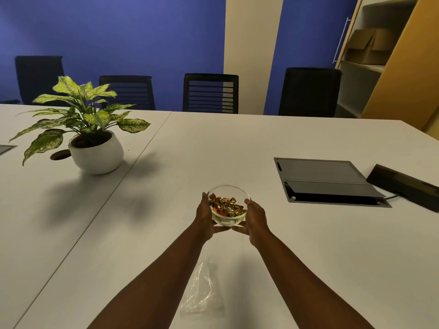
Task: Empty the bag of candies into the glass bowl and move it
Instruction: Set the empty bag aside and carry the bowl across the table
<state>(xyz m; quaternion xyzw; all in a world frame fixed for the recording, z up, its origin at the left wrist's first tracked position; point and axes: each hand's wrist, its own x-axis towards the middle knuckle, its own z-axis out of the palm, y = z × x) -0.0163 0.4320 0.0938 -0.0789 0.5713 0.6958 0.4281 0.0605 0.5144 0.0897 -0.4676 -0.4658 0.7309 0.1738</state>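
Potted plant (95,138), floor box (327,181), chairs (210,93)

Left hand (206,216): arm extended forward, palm inward, fingers curled against the bowl (229,220) on its left side. Right hand (255,219): arm extended forward, palm inward, cupping the right side. Both forearms bare, converging toward the hands.
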